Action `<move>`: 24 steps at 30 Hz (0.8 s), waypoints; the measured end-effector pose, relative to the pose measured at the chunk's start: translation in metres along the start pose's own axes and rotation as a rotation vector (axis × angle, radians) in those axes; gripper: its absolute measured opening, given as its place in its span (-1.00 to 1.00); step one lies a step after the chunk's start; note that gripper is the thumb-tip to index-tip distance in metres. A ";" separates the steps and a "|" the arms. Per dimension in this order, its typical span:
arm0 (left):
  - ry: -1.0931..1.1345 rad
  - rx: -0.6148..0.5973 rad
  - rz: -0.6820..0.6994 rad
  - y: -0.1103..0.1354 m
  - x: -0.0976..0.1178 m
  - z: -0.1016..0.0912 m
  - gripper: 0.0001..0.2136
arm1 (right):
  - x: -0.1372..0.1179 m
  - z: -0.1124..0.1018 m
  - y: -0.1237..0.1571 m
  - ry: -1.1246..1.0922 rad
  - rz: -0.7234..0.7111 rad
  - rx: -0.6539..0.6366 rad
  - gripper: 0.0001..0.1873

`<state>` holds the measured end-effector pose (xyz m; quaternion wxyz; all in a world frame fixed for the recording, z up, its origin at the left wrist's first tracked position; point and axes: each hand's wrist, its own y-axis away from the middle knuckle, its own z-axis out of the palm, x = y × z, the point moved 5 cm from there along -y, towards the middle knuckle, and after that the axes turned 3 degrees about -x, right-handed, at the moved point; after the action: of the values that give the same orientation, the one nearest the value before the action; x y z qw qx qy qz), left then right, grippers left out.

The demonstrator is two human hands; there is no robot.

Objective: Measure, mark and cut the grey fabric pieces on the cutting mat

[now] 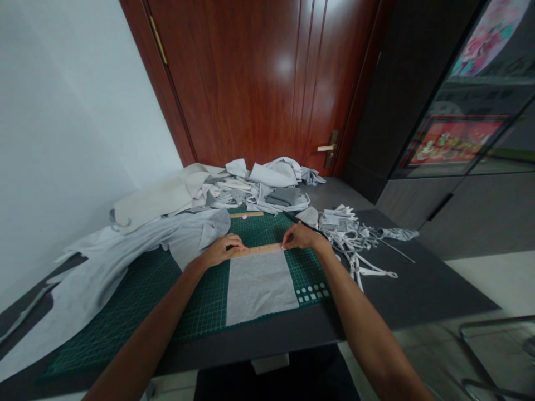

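Note:
A light grey fabric piece (261,287) lies flat on the green cutting mat (200,303). Across its far edge runs a wooden ruler (263,249). My left hand (223,249) is at the ruler's left end, fingers bent and pressed down on it. At the right end, my right hand (300,236) has its fingertips pinched together by the fabric's far right corner. A small pale piece shows at those fingertips, too small to name. Beyond the hands, a second wooden ruler (251,214) lies on the mat with a small pink piece (244,217) beside it.
Loose grey cloth (137,250) spreads over the mat's left side. Folded fabrics (271,175) are heaped at the back against the door (251,83). Scraps and strips (346,231) lie tangled on the right of the dark table (426,278). A white wall (75,139) borders the left.

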<state>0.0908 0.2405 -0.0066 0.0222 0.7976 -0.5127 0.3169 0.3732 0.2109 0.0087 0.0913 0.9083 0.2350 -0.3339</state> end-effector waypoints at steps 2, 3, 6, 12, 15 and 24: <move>-0.002 -0.001 -0.003 0.000 -0.001 0.000 -0.63 | 0.001 -0.001 0.002 -0.006 0.010 -0.001 -0.89; -0.001 0.001 -0.004 0.001 -0.001 0.000 -0.63 | 0.001 -0.001 0.003 -0.010 0.013 -0.002 -0.89; 0.004 0.003 0.000 0.001 -0.001 0.000 -0.64 | 0.000 -0.002 0.005 -0.027 0.006 -0.007 -0.89; 0.007 0.001 -0.001 0.001 0.000 0.001 -0.65 | -0.007 -0.007 0.011 -0.077 -0.045 -0.001 -0.80; 0.006 0.005 0.005 0.001 -0.001 0.002 -0.65 | -0.019 -0.005 0.007 -0.094 -0.081 0.080 -0.79; -0.011 0.029 0.030 0.000 0.000 0.006 -0.67 | -0.080 0.063 -0.028 -0.105 -0.199 0.263 -0.90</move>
<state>0.0937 0.2381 -0.0116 0.0030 0.7919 -0.5198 0.3205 0.2706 0.1852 0.0123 -0.0495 0.8659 0.2729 -0.4163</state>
